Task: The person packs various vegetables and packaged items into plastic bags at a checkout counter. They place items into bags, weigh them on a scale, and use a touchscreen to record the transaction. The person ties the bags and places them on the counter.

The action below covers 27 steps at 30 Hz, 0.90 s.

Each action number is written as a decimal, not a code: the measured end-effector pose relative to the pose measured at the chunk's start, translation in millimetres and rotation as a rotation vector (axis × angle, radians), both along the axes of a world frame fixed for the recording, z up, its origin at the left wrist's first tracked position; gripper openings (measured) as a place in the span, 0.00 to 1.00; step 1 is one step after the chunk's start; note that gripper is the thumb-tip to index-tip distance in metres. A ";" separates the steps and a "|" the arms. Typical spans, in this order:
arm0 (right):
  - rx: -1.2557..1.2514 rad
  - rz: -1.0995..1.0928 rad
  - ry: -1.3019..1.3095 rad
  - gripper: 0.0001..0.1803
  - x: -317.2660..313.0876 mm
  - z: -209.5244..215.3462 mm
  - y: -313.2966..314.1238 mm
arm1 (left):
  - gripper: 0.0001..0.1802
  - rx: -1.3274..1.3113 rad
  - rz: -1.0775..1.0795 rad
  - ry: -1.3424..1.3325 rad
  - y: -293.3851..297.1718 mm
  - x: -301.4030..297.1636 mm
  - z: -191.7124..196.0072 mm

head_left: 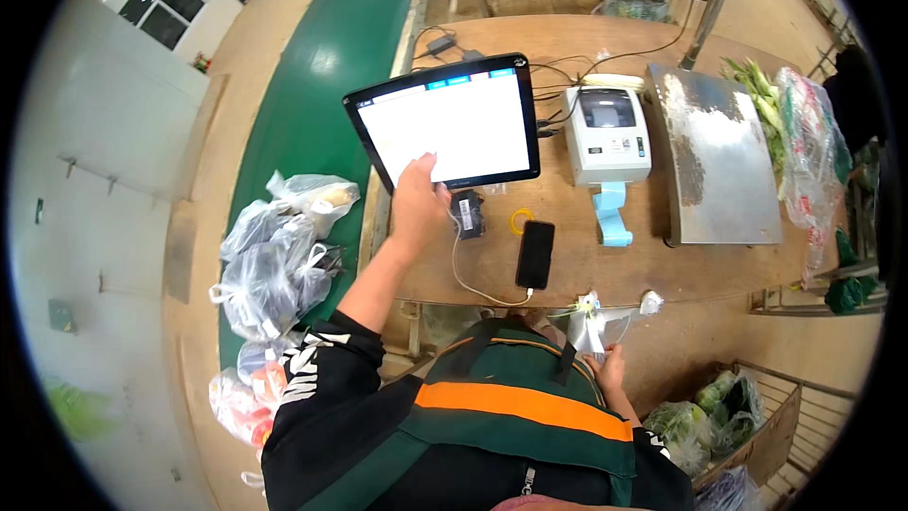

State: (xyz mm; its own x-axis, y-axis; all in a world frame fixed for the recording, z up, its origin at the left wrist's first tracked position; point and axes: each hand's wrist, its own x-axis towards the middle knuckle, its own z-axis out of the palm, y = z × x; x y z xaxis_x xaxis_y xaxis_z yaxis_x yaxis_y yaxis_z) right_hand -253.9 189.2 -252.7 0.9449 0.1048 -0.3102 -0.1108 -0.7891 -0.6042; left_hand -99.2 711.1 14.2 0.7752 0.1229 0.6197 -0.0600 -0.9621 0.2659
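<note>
A black-framed touchscreen [463, 128] with a lit, mostly white display stands tilted at the table's left side. My left hand [419, 201] reaches up to its lower left part, a fingertip at the glass, and holds nothing. Low at the table's front edge, my right hand [611, 369] is closed on a crumpled clear plastic bag [588, 329] with a whitish knotted top. What the bag contains cannot be made out. Between my hands a black phone [535, 255] lies on the table, a white cable plugged into its lower end.
A white label printer [608, 132] trails blue label strip [612, 218]. Right of it sits a worn metal scale platform [716, 151], with corn and bagged goods beyond. Filled plastic bags [270, 265] crowd the green conveyor belt [326, 66]. Below right stands a crate of bagged vegetables [686, 431].
</note>
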 end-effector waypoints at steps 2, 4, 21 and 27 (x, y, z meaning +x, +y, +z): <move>-0.221 -0.017 0.088 0.33 -20.7 0.1 -13.3 | 0.28 0.044 -0.268 0.042 -25.7 10.2 -12.5; -0.409 -0.013 0.208 0.30 -42.4 -16.1 -41.0 | 0.32 0.045 -0.391 0.112 -54.3 32.6 -24.0; 0.537 -0.474 0.240 0.02 -2.0 137.6 -32.6 | 0.38 -0.075 -0.177 0.157 -78.5 55.6 -35.7; 0.875 -0.350 -0.025 0.11 113.0 259.0 104.0 | 0.19 -0.592 -0.379 0.411 -97.0 40.5 -31.7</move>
